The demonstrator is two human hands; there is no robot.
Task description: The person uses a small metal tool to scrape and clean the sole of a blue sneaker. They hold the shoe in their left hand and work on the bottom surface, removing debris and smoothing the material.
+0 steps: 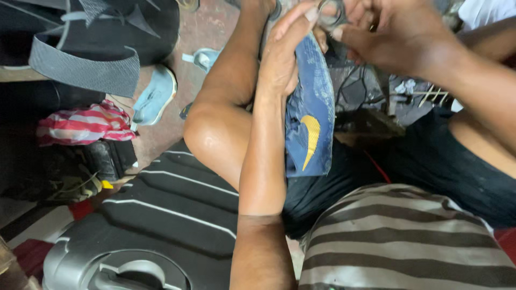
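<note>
My left hand (285, 53) is raised at the top centre, fingers wrapped around the edge of a blue fabric piece with a yellow curved mark (310, 123), which hangs down between my knees. My right hand (392, 35) comes in from the upper right, fingertips pinched on a small metal ring (331, 13) at the top of the fabric. The two hands meet at the ring. My bare left knee (215, 129) sits just left of the left forearm.
A dark suitcase with pale stripes (166, 215) lies at the lower left. Light blue sandals (156, 96) rest on the floor beyond it. A black bag with a grey strap (91, 48) and a red striped cloth (86, 123) sit at the left.
</note>
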